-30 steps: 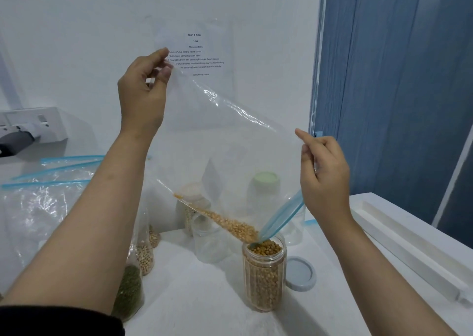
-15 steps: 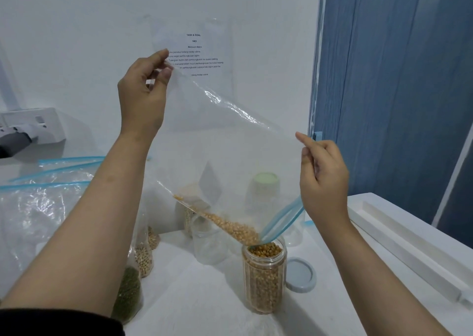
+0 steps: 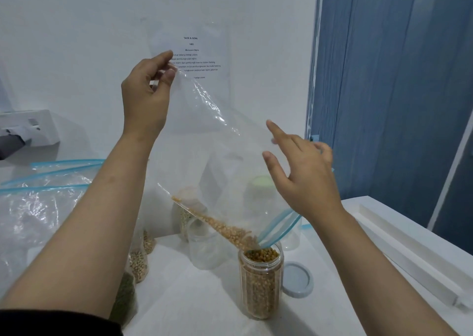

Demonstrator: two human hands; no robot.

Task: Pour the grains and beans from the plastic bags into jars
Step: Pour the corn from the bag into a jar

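Bag handling: we judge the clear, limp, light plastic zip bag [image 3: 217, 161] best held by its corners. Left hand [image 3: 146, 97] pinches its raised corner; right hand [image 3: 304, 177] hovers open. Its mouth feeds the near-full clear jar [image 3: 261, 282] on the tabletop [image 3: 199, 307].

Printed sheet [image 3: 198, 57] wording perhaps illegible.
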